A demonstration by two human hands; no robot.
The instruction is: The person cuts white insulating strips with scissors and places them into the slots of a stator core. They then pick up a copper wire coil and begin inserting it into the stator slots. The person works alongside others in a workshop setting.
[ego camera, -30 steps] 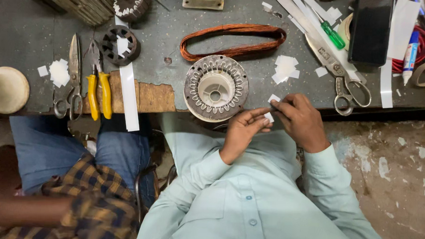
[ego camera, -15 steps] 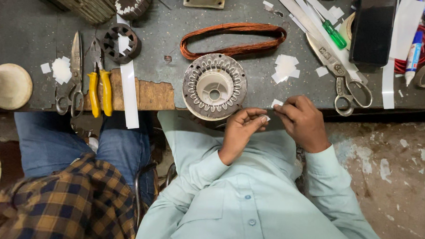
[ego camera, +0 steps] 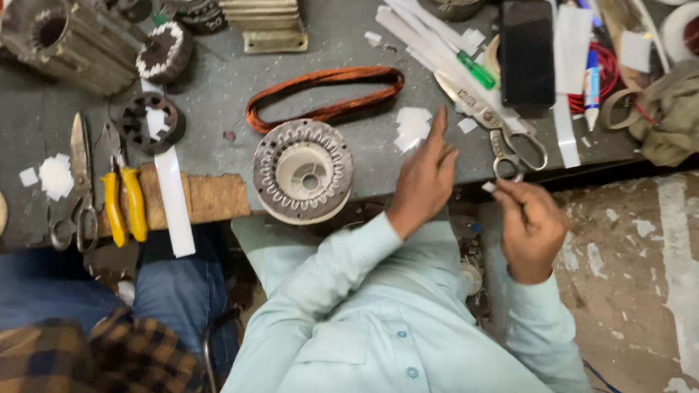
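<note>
1. L hand (ego camera: 424,180): open, fingers spread & pointing away from the body, holding nothing. It hovers over the near edge of the grey table (ego camera: 212,86).
2. R hand (ego camera: 533,230): thumb & fingertips pinched together on a small white paper bit (ego camera: 489,186). It is held off the table, just past its near edge, close below the scissors (ego camera: 496,128) handles.
3. Key relation: the white paper scraps (ego camera: 413,126) lie just beyond the L fingertips, straight ahead and a touch to the L. The L hand is clearly nearer to them than the R. The scraps lie flat, w/ no clear long axis.
4. The stator (ego camera: 303,170), a round metal ring w/ slots, sits to the L of the L hand at the table edge, near but not touching it. Its bore faces up.
5. The copper wire coil (ego camera: 323,95) lies behind the stator, long axis running L-R w/ a slight tilt.
6. Room: a bare patch of table lies between stator, scraps & scissors, so the L hand has open space. The R side is crowded w/ scissors, white paper strips (ego camera: 422,33), a green-handled screwdriver (ego camera: 476,70) & a dark phone (ego camera: 526,50).
7. Another person's plaid sleeve (ego camera: 78,358) is at lower L, well apart from both hands. Yellow-handled pliers (ego camera: 122,204) lie at the far L edge
</note>
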